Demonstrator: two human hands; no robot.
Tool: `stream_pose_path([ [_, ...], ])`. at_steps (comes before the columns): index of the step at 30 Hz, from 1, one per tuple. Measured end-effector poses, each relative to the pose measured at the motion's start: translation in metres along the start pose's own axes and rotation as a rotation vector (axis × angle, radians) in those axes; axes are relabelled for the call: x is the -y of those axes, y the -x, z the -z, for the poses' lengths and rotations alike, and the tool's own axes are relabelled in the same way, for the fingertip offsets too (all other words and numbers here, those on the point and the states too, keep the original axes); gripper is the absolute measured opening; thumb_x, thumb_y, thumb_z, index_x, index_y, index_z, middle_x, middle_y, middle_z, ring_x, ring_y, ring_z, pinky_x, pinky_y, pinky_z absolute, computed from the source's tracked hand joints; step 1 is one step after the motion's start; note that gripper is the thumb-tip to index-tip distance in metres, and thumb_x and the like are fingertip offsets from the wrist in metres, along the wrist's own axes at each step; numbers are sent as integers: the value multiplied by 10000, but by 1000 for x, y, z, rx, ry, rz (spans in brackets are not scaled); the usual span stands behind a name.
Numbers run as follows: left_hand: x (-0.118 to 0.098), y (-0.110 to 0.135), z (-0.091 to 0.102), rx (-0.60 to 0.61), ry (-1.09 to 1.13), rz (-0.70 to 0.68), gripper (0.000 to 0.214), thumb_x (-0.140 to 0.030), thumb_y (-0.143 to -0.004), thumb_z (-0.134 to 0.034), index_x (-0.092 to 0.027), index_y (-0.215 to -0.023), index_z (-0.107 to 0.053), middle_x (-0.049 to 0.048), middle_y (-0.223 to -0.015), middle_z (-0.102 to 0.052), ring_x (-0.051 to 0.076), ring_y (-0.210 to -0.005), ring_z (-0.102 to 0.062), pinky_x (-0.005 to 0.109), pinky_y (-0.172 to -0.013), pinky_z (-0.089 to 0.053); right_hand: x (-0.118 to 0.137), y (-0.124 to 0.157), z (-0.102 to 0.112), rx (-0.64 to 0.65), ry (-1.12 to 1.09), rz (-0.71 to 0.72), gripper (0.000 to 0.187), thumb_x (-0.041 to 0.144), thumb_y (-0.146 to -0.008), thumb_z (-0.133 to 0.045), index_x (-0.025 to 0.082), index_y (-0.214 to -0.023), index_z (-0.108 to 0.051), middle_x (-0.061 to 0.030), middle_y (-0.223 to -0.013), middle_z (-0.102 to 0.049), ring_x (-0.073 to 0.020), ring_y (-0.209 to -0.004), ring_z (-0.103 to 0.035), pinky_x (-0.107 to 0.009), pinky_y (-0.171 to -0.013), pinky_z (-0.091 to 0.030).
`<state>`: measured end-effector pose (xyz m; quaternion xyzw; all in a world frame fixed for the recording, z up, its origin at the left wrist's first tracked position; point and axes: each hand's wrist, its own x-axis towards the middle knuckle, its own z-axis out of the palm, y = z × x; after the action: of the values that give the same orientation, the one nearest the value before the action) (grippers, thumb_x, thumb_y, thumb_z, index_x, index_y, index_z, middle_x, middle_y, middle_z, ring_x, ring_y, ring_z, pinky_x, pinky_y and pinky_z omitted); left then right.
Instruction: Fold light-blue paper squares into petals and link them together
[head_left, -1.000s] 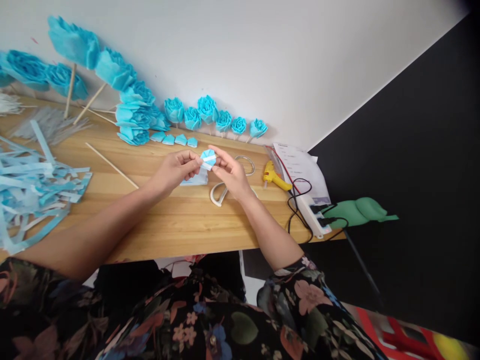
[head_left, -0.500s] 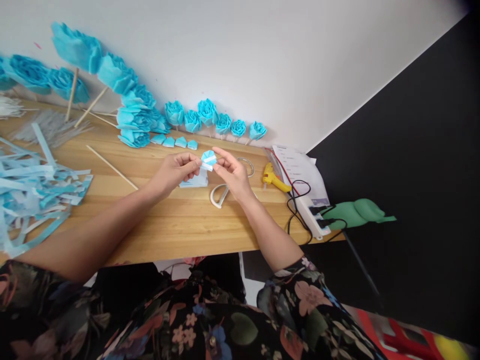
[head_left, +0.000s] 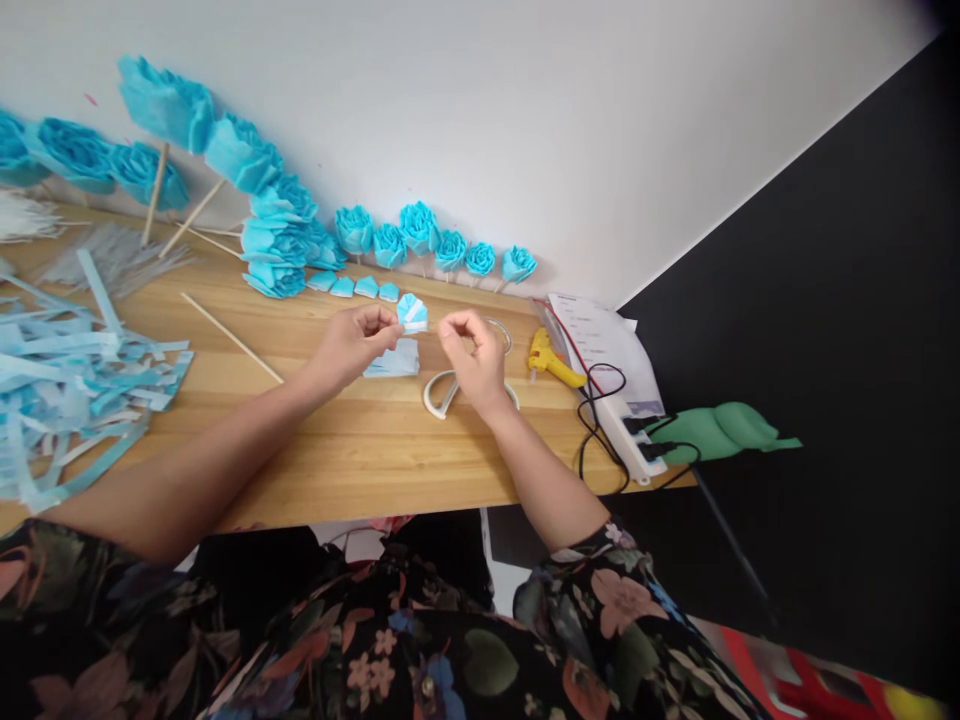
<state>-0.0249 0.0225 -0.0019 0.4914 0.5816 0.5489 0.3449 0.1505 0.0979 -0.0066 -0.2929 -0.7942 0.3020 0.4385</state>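
Wooden table (head_left: pixel 360 450): blue paper strips (head_left: pixel 67 380) heaped at its left end, paper flowers (head_left: pixel 420 235) ranged along the wall. Left hand (head_left: pixel 352 340) pinches a folded paper petal (head_left: pixel 412 312) above the tabletop. Right hand (head_left: pixel 472 352) sits just beside the petal, not touching it, fingertips drawn together; any contents cannot be told.

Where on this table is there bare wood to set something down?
On the table, the widest bare strip runs between your forearms, below the left hand, which pinches a paper petal, and the right hand. A smaller patch lies between the stick and the paper strips. Crowded: flowers along the wall, glue gun and power strip at right.
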Motion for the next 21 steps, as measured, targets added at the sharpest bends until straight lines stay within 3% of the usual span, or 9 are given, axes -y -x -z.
stream_pose_path([
  [6, -4, 5, -3, 54, 33, -36, 190, -354, -753, -670, -196, -704, -576, -22, -601, -538, 101, -534, -456, 221, -495, -331, 6, 3, -1, 113, 191, 122, 195, 309, -952, -529, 231, -856, -680, -31, -848, -706, -173, -815, -606, -332, -829, -464],
  [21, -1, 3, -5, 112, -26, -107, 209, -387, -759, -662, -208, -670, -602, -19, -600, -555, 115, -557, -454, 243, -537, -331, 1, 2, -4, 142, 146, 95, 137, 303, -919, -597, 231, -859, -697, -18, -830, -714, -158, -781, -617, -316, -802, -484],
])
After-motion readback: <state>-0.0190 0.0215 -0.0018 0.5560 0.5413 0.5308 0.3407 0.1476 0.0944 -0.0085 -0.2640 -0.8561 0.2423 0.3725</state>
